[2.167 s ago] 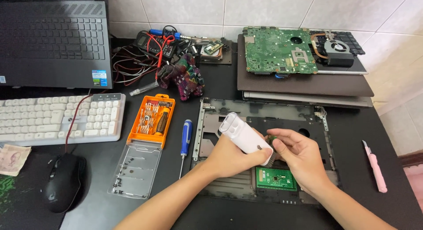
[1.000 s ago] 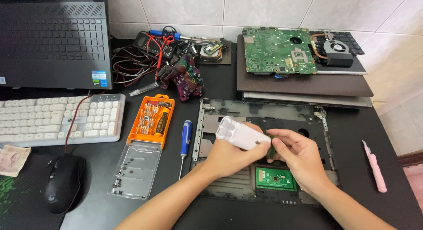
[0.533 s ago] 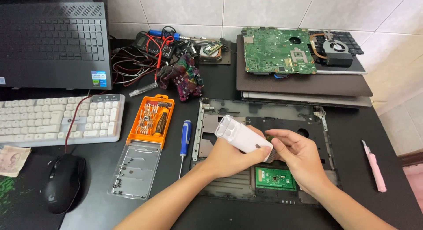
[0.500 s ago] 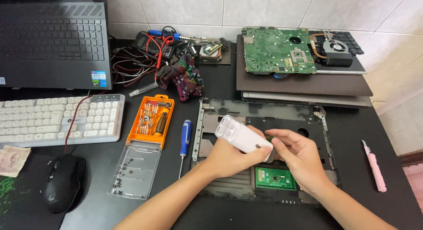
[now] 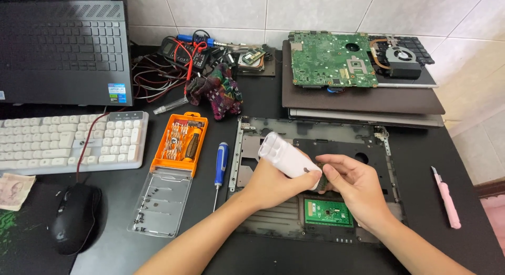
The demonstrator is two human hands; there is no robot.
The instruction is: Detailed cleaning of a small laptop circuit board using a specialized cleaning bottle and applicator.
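Your left hand [image 5: 273, 183] is wrapped tight around one white cylindrical tool [image 5: 288, 159], its tip pointing down-right, its blunt end up-left. Your right hand [image 5: 353, 181] meets it at the tip, thumb and fingers pinched together there; what they pinch is too small to tell. Both hands hover over one stripped laptop base frame [image 5: 315, 135], with one green touchpad board [image 5: 328, 212] just below the grip.

Left of the grip: one blue-handled screwdriver [image 5: 221, 164], one orange bit set [image 5: 180, 143], and its one clear lid [image 5: 162, 201] holding small dark screws, too small to count. Further left: one white keyboard [image 5: 68, 143], one black mouse [image 5: 73, 217], one banknote [image 5: 13, 191] at the edge. Up-left: one open black laptop [image 5: 63, 48], a cable tangle with one multimeter [image 5: 176, 48], one patterned cloth [image 5: 215, 93].

Above the grip: one green motherboard [image 5: 331, 59] with one cooling fan [image 5: 402, 59], on a stack of two laptop shells [image 5: 363, 104]. Right of the grip: one pink pry tool [image 5: 447, 198], well apart.

Your own fingers block the tool tip.
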